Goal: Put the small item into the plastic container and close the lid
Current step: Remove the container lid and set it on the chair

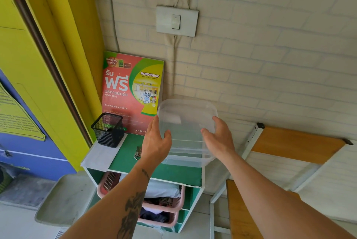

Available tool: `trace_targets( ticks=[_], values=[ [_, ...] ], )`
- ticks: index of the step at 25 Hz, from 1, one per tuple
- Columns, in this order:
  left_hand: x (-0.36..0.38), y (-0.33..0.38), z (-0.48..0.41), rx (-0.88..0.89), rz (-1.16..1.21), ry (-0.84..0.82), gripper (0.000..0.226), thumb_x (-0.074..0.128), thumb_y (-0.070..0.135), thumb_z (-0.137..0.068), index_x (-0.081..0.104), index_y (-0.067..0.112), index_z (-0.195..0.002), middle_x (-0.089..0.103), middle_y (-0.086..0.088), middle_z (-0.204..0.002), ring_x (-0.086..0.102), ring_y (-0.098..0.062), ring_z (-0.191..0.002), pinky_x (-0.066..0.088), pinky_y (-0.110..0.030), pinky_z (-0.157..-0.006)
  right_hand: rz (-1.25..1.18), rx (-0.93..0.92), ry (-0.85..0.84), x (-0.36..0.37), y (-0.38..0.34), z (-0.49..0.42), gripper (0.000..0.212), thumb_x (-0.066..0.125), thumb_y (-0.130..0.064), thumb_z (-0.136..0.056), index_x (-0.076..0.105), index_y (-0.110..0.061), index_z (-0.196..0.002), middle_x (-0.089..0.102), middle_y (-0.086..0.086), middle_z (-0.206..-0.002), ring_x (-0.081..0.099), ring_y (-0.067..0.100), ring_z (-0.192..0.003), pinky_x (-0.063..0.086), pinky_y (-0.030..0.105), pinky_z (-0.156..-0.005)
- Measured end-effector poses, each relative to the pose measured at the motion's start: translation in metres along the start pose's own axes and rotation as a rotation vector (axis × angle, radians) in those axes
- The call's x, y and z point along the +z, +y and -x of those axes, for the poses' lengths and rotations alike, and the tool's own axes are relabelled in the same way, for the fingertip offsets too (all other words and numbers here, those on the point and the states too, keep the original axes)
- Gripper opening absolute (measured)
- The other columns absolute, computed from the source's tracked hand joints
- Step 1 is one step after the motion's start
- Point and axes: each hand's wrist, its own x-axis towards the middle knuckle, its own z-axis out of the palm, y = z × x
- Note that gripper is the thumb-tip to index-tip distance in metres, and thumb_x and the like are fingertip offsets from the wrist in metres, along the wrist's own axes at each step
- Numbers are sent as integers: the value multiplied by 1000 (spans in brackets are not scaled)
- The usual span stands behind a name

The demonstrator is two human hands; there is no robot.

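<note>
Two hands on the plastic container [186, 132] right now, one on each side, and that's deliberate: it's a wide, clear, flimsy-looking tub, so a grip from both sides keeps it level. My left hand [155, 143] is spread along the left wall, thumb hooked over the rim on my side, fingers [154, 122] reaching up the outside. My right hand [219, 138] mirrors it on the right wall, open and cupped against the plastic rather than closed round anything.

The tub is tipped slightly so I look down into it, and I read it as open, with no lid on; I can't spot a lid anywhere near it. Its base sits at, or just above, the right end of the green shelf top [125, 153]; whether it's touching I can't tell.

Now the small item [138, 152], if I'm judging it right: a little metallic-looking thing lying on the green top, just left of the container, half hidden by my left wrist. Too blurred to name. A black mesh cup [109, 129] stands further left of the container, a red poster [131, 91] propped behind against the wall.

My guess: steady the tub first, then free a hand for that item.
</note>
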Motion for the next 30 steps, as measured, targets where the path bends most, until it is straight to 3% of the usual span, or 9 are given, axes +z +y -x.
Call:
trace_targets(
  ticks=[5,8,12,20,23,26,30],
  values=[
    [14,16,11,33,70,86,61,56,24,-89,38,17,-147,46,-5,-149,42,-25,-137,36,-41,-112,-35,-7,83,-24,13,17,61,57,-25,-92,34,-19,-149,33,2,-156,32,21,-142,29,39,-113],
    [30,37,20,59,46,135,52,58,21,-86,51,17,-137,58,-6,-133,51,-26,-126,43,-44,-105,-55,10,149,-52,35,31,58,58,-23,-93,37,-21,-147,36,1,-154,34,20,-140,31,38,-110],
    [68,67,44,136,10,39,47,60,16,-84,55,14,-130,62,-7,-124,53,-27,-119,45,-41,-102,-49,73,208,-97,77,55,57,60,-21,-92,40,-22,-145,41,1,-150,39,19,-136,37,35,-107],
    [201,97,120,234,-277,-239,56,51,19,-92,38,13,-146,45,-5,-147,41,-26,-131,36,-37,-111,137,173,190,-184,206,97,63,59,-26,-90,35,-16,-147,36,3,-153,37,19,-138,33,34,-111],
    [263,94,155,215,-373,-277,56,42,16,-95,29,12,-149,34,-6,-155,34,-27,-135,32,-37,-114,175,218,116,-200,266,106,63,55,-28,-92,31,-13,-149,17,3,-162,20,19,-147,23,34,-116],
    [320,75,180,158,-456,-306,55,38,12,-95,26,12,-149,28,-8,-158,30,-30,-135,32,-41,-114,203,213,60,-200,328,108,60,54,-29,-89,36,-14,-144,22,2,-159,24,23,-146,31,39,-115],
    [386,33,196,45,-511,-388,55,38,10,-94,27,12,-148,29,-10,-157,31,-30,-135,32,-41,-114,265,297,-38,-183,408,106,70,55,-31,-93,24,-13,-153,13,1,-164,13,19,-150,22,38,-119]
  ],
)
